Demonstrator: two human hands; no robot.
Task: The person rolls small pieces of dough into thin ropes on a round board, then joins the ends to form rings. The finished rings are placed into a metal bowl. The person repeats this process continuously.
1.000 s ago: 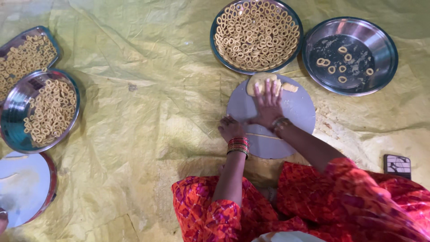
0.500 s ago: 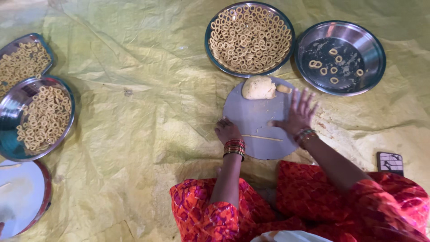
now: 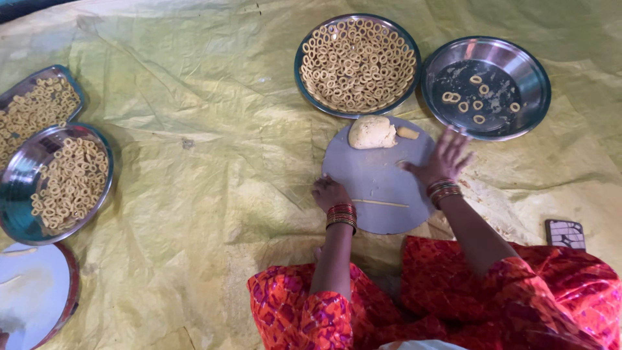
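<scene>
Crosswise on the round grey board [image 3: 379,175], a thin dough strand [image 3: 381,203] lies just right of the left hand [image 3: 329,192], whose loosely curled fingers hold nothing, while the right hand [image 3: 442,160], fingers spread and empty, hovers farther off at the board's right edge

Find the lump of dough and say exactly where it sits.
In the head view, the lump of dough lies at the far edge of the round board, just below the plate of rings, with a small dough piece to its right.
</scene>
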